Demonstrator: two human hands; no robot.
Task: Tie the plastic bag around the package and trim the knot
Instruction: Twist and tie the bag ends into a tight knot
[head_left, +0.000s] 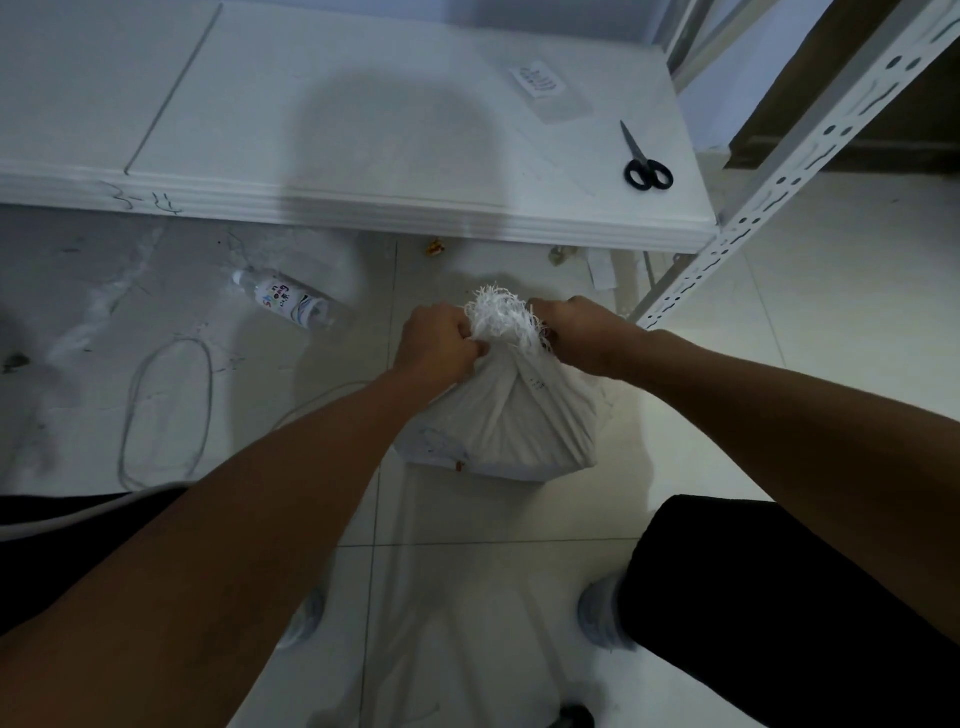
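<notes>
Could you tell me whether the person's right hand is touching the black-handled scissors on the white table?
Apart. The head view shows the right hand gripping the white plastic bag on the floor, while the black-handled scissors lie untouched on the white table.

Handwritten "3-4" marks the table's front edge (156, 200); bottle label (283, 299) illegible.

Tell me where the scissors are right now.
The scissors lie on the white table near its right end, beside the metal shelf upright, beyond both hands.
</notes>
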